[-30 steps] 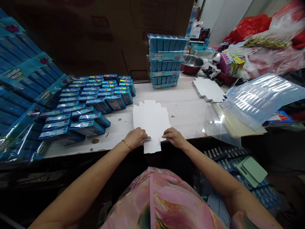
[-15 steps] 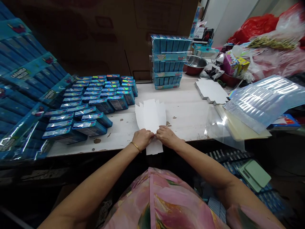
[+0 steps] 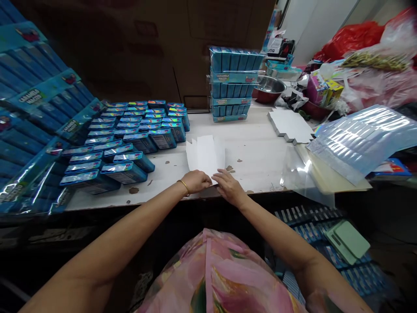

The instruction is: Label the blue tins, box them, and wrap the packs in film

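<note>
A white cardboard box blank (image 3: 205,152) with notched edges lies at the front of the table, its side flaps partly raised. My left hand (image 3: 196,180) is closed, its fingers curled on the near end of the blank. Opposite it, my right hand (image 3: 230,187) grips the same end with its fingertips, fingers only loosely bent. The near flap is mostly hidden by the hands; a small white corner shows between them.
Rows of small blue boxes (image 3: 130,139) stand on the left, beside wrapped blue display packs (image 3: 42,95). A stack of packs (image 3: 230,84) stands at the back. To the right are flat white blanks (image 3: 291,124), clear plastic sheets (image 3: 365,139) and a metal bowl (image 3: 269,89).
The blank's near flap, which hung past the table edge, is no longer seen there; it has been folded up. My right hand's fingers have loosened and spread slightly.
</note>
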A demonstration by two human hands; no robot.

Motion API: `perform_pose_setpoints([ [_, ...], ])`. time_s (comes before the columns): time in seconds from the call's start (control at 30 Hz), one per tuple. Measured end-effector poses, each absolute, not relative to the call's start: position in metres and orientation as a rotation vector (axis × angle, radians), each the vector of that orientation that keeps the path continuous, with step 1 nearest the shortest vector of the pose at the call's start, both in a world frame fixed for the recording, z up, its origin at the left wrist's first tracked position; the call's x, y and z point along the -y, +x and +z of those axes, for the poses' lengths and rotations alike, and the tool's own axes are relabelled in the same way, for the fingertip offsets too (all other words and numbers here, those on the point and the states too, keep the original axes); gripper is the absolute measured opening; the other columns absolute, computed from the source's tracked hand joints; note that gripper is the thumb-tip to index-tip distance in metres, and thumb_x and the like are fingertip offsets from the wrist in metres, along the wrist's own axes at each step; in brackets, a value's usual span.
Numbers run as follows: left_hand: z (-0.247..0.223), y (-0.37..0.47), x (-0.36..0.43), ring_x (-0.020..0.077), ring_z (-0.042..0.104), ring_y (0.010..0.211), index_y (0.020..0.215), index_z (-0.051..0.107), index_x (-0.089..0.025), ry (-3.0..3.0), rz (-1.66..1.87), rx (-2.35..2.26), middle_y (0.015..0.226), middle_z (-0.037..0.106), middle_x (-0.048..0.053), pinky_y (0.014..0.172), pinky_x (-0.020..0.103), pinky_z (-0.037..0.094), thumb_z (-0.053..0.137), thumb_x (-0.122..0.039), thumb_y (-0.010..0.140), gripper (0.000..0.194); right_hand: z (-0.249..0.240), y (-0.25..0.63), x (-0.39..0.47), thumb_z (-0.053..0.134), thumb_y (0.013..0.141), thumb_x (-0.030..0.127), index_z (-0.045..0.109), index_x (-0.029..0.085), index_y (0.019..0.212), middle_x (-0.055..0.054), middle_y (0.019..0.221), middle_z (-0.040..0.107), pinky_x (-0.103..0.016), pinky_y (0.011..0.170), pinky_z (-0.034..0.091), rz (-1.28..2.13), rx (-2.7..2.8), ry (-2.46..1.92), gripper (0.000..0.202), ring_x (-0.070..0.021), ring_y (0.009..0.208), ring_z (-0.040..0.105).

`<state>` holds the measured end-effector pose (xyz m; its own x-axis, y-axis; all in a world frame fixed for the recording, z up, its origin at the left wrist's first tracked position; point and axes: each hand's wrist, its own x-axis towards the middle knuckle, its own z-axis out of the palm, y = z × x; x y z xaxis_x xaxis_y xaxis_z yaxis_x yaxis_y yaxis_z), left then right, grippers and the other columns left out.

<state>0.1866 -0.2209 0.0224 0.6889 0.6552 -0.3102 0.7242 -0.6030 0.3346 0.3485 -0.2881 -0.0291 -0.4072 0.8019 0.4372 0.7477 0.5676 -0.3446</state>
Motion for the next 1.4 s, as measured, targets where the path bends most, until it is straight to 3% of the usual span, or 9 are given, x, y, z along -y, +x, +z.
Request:
perform_pose_setpoints([
  [0.1,0.028,0.182,0.212,0.0129,0.056,0.069,0.078,0.066,-0.017,2.362,-0.123,-0.925,0.071,0.066,0.001,0.062,0.021,0.038,0.036,-0.034,0.079,0.035,-0.027,0.34,0.285,0.038,0.077,0.007,0.051,0.018,0.111,-0.01,0.109,0.053,-0.039,0.095,0.04,0.21,2.068,-1.276,0.038,-0.0194,0.11,0.045],
  [0.37,0.01,0.179,0.205,0.0107,0.056,0.062,0.094,0.052,-0.017,2.124,-0.03,-1.036,0.072,0.061,-0.002,0.056,0.022,0.043,0.045,-0.016,0.069,0.025,-0.018,0.341,0.285,0.038,0.068,0.001,0.046,0.021,0.115,-0.008,0.12,0.045,-0.037,0.099,0.035,0.463,1.972,-1.236,0.053,-0.0169,0.117,0.039],
  [0.53,0.003,0.182,0.226,0.0166,0.056,0.086,0.084,0.055,-0.02,2.443,0.152,-1.235,0.094,0.059,0.004,0.072,0.029,0.044,0.045,-0.017,0.075,0.013,-0.02,0.347,0.284,0.039,0.067,0.002,0.049,0.018,0.105,-0.01,0.122,0.044,-0.037,0.101,0.032,0.488,1.978,-1.215,0.043,-0.0169,0.121,0.035],
  [0.67,0.001,0.18,0.244,0.0239,0.051,0.097,0.085,0.06,-0.022,2.666,0.138,-1.145,0.092,0.062,0.005,0.089,0.051,0.029,0.047,-0.029,0.079,0.016,-0.022,0.346,0.285,0.039,0.067,0.002,0.048,0.017,0.103,-0.011,0.123,0.044,-0.038,0.101,0.032,0.478,2.001,-1.21,0.04,-0.0171,0.124,0.033],
  [0.77,0.003,0.186,0.248,0.0246,0.051,0.098,0.076,0.062,-0.022,2.762,0.102,-1.14,0.088,0.063,0.004,0.096,0.058,0.012,0.05,-0.021,0.075,0.011,-0.022,0.346,0.285,0.039,0.067,0.003,0.047,0.017,0.106,-0.011,0.123,0.044,-0.039,0.101,0.032,0.48,2.027,-1.215,0.042,-0.0175,0.125,0.032],
  [0.93,0.014,0.207,0.244,0.0202,0.06,0.079,0.07,0.062,-0.018,2.802,-0.274,-1.075,0.074,0.065,0.005,0.097,0.049,0.019,0.049,-0.011,0.07,0.014,-0.02,0.347,0.285,0.039,0.065,0.003,0.046,0.017,0.11,-0.011,0.125,0.043,-0.039,0.102,0.031,0.476,2.036,-1.227,0.047,-0.0176,0.125,0.031],
  [1.1,0.02,0.219,0.224,0.0219,0.06,0.081,0.081,0.064,-0.017,2.697,-0.597,-0.94,0.087,0.066,0.009,0.073,0.032,0.041,0.05,-0.013,0.068,0.02,-0.018,0.346,0.284,0.039,0.063,0.003,0.048,0.016,0.108,-0.011,0.124,0.045,-0.037,0.103,0.031,0.495,2.004,-1.241,0.048,-0.0172,0.123,0.034],
  [1.27,0.016,0.215,0.211,0.0186,0.06,0.073,0.076,0.066,-0.02,2.605,-0.601,-0.866,0.079,0.067,0.005,0.063,0.026,0.04,0.046,-0.014,0.069,0.022,-0.015,0.35,0.284,0.039,0.063,0.003,0.05,0.018,0.106,-0.01,0.122,0.048,-0.039,0.101,0.032,0.581,1.906,-1.212,0.047,-0.0173,0.121,0.038],
  [1.4,0.016,0.214,0.213,0.0181,0.059,0.075,0.086,0.065,-0.023,2.597,-0.64,-0.899,0.084,0.068,0.004,0.063,0.025,0.04,0.046,-0.011,0.066,0.03,-0.008,0.361,0.285,0.041,0.07,0.009,0.052,0.019,0.105,-0.009,0.118,0.051,-0.034,0.091,0.042,0.704,1.731,-1.173,0.038,-0.0158,0.113,0.046],
])
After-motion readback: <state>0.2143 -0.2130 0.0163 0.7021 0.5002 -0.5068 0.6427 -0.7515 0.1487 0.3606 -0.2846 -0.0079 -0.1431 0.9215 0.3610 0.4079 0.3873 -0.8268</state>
